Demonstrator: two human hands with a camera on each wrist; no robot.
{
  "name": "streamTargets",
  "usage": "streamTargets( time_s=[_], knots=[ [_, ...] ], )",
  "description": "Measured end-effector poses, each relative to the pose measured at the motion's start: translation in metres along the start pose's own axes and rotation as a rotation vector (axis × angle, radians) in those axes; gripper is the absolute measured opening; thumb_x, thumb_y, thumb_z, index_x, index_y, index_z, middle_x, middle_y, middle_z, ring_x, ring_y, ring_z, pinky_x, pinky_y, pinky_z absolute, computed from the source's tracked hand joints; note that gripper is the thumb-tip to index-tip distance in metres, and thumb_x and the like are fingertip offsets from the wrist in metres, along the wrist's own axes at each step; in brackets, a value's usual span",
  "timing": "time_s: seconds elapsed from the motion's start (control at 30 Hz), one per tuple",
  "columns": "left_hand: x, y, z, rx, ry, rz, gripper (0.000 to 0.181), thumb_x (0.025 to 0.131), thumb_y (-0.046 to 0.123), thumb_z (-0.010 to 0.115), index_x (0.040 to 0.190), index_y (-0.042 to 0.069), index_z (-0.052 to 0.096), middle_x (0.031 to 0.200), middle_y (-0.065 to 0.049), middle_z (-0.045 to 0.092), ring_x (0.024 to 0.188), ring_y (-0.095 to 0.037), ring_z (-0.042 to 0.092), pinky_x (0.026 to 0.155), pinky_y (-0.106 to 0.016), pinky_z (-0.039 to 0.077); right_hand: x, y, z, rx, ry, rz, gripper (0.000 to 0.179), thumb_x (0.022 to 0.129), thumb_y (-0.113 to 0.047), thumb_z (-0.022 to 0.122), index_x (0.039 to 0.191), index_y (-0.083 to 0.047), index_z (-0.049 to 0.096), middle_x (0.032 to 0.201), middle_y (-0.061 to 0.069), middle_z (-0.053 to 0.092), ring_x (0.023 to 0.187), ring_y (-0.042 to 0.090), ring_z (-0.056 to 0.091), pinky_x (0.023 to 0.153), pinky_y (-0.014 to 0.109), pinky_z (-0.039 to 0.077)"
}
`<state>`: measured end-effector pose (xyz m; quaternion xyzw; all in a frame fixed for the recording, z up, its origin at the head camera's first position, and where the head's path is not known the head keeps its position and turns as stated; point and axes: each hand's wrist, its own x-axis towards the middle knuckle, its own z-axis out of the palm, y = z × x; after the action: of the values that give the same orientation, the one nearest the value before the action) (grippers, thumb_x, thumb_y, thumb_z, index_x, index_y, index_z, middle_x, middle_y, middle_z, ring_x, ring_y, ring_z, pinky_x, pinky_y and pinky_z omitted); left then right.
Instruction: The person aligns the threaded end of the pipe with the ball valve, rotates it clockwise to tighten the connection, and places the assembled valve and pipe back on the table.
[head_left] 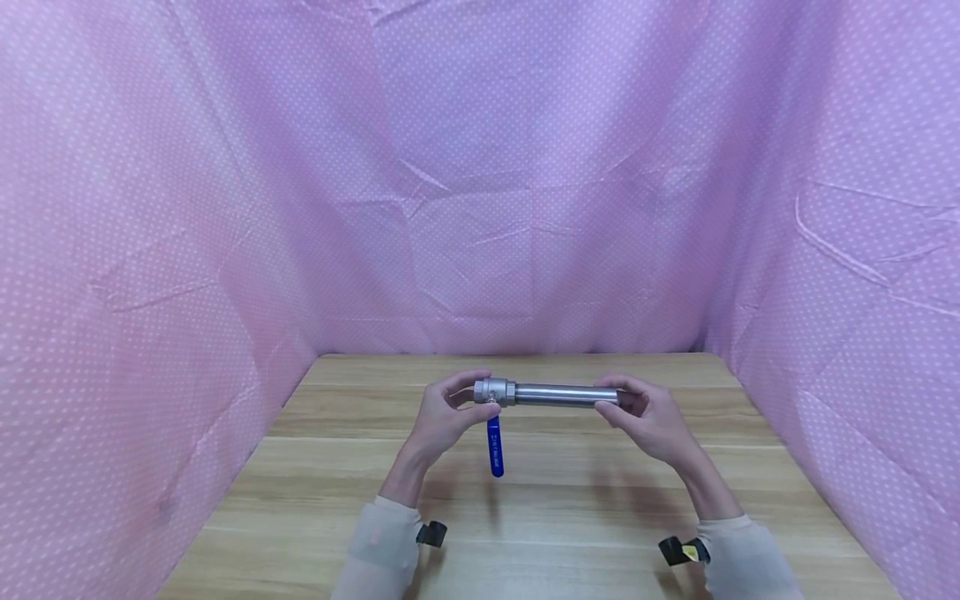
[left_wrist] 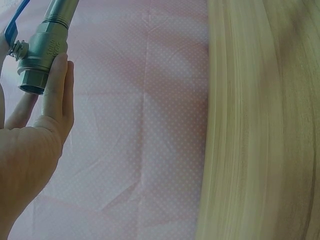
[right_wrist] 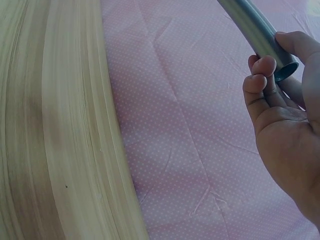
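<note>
A metal ball valve [head_left: 496, 391] with a blue lever handle [head_left: 495, 447] is joined to a straight steel pipe [head_left: 562, 395], and the two lie in one level line above the table. My left hand [head_left: 446, 415] grips the valve body between thumb and fingers. The lever points down toward me. At the other end, my right hand [head_left: 651, 419] pinches the pipe close to its open end. In the left wrist view, threads show where the pipe [left_wrist: 62, 10] meets the valve [left_wrist: 45, 52]. The right wrist view shows fingers and thumb around the hollow pipe end [right_wrist: 267, 42].
A wood-grain table [head_left: 540, 533] spreads below both hands. Pink dotted cloth [head_left: 480, 208] hangs behind it and along both sides. Each wrist carries a small black camera, one on the left [head_left: 432, 534] and one on the right [head_left: 678, 550].
</note>
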<state>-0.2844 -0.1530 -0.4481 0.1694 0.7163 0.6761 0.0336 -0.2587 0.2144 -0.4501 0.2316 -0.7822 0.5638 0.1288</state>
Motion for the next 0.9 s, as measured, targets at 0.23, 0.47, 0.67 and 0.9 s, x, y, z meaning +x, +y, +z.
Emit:
streamTargets(
  time_s=[0.23,0.47,0.67,0.9],
  knots=[
    [-0.0005,-0.0003,0.0002,0.001,0.007,0.001,0.059,0.092,0.014,0.092,0.148,0.017,0.073,0.151,-0.013,0.070,0.131,-0.027,0.075,0.105,-0.036,0.067,0.0003,0.0003,0.0004,0.003,0.008,0.018,0.026,0.102,0.000,0.079,0.128,0.000,0.075,0.091,-0.012,0.074,0.076,0.001,0.070,0.062,0.023,0.060],
    [-0.0004,0.0003,-0.0002,0.000,0.008,-0.010,0.059,0.091,0.014,0.093,0.147,0.017,0.074,0.150,-0.013,0.070,0.132,-0.027,0.075,0.106,-0.038,0.067,0.0013,0.0034,0.0004,0.043,-0.001,-0.052,0.035,0.096,0.011,0.080,0.129,0.005,0.071,0.110,-0.017,0.078,0.089,0.000,0.077,0.070,0.020,0.065],
    [0.0001,-0.0004,-0.0001,-0.011,0.002,-0.005,0.060,0.091,0.013,0.093,0.147,0.017,0.073,0.151,-0.013,0.070,0.131,-0.027,0.075,0.106,-0.037,0.067,0.0015,0.0043,0.0008,0.078,-0.013,-0.095,0.038,0.094,0.016,0.079,0.129,0.007,0.070,0.112,-0.013,0.080,0.093,0.000,0.076,0.072,0.019,0.064],
    [-0.0002,-0.0010,-0.0003,-0.010,0.003,-0.005,0.060,0.091,0.013,0.093,0.147,0.017,0.073,0.151,-0.012,0.070,0.130,-0.026,0.075,0.105,-0.037,0.067,0.0018,0.0044,0.0017,0.094,-0.014,-0.117,0.038,0.093,0.018,0.078,0.129,0.008,0.070,0.112,-0.011,0.080,0.095,-0.001,0.075,0.073,0.018,0.063]
  ],
)
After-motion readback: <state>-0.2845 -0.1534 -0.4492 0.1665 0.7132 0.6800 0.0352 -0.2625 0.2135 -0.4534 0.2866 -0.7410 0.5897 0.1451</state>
